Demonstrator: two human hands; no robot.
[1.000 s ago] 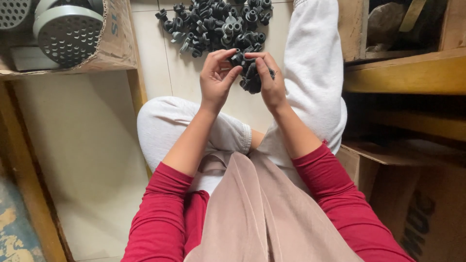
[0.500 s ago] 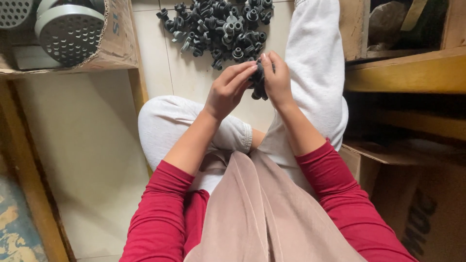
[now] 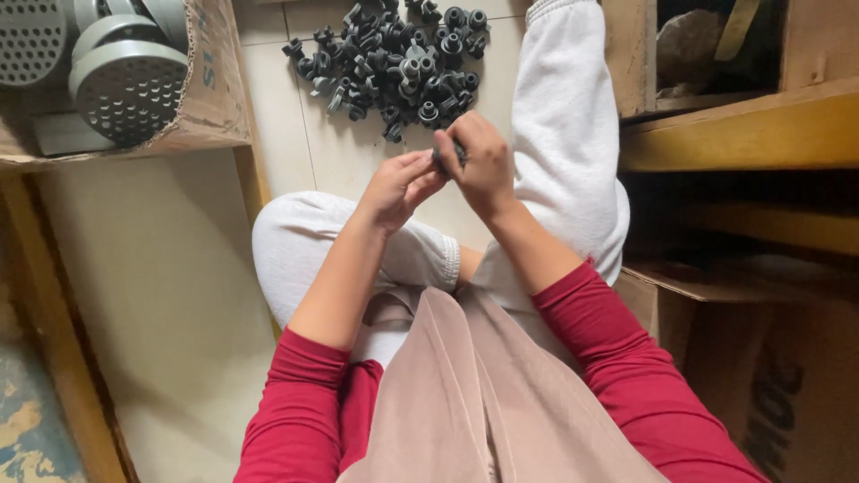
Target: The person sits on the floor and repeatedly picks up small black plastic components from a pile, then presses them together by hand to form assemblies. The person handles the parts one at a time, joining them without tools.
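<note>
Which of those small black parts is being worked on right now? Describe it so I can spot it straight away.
Start at the heap of small black rubber parts on the pale tiled floor. Just below it the two hands meet: the right hand pinches a small black part, with the left hand touching it. It alone is off the floor, mostly hidden by fingers.

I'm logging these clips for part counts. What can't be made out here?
- Small dark part in the head view: mostly covered by the right hand and left hand.
- Pile of black parts: cut by the top edge.
- Cardboard box of grey perforated discs: cut off at the left.
</note>
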